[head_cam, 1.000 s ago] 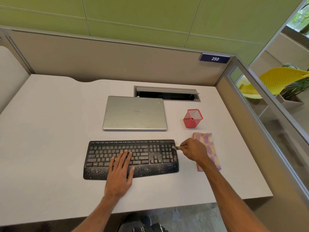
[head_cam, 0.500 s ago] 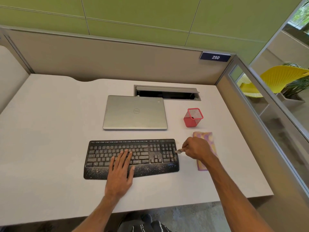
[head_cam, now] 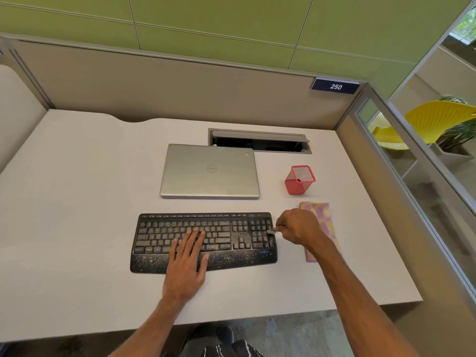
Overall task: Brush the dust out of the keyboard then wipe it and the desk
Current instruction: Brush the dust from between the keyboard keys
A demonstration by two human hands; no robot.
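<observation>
Brushing step in hand, wiping not yet begun. The keyboard [head_cam: 159,235] sits mid-surface [head_cam: 77,215], just in front of a closed laptop [head_cam: 210,171], & is speckled w/ pale dust, esp. on the palm rest & around the arrow-key block. The left hand [head_cam: 188,264] lies flat on it, fingers straight across the middle keys & heel on the palm rest, pinning the board and gripping nothing. The right hand [head_cam: 298,228] is curled round a small brush [head_cam: 273,231]; only the pale tip shows past the fingers, touching the numpad's right edge. Handle is hidden in the fist, so the brush type can't be told. The folded pink-and-yellow cloth [head_cam: 319,212] lies on the surface just right of the keyboard, partly under the right wrist, not in use. A red mesh cup [head_cam: 300,180] stands behind it, apart. Judging by the dust, progress is early: prob. only the far-right column has been touched. Next move calls for short strokes along the key rows working leftward, w/ the left hand shifting off the keys it covers, and sweeping grit off the board, not deeper btw. the keys. Cloth comes after.
</observation>
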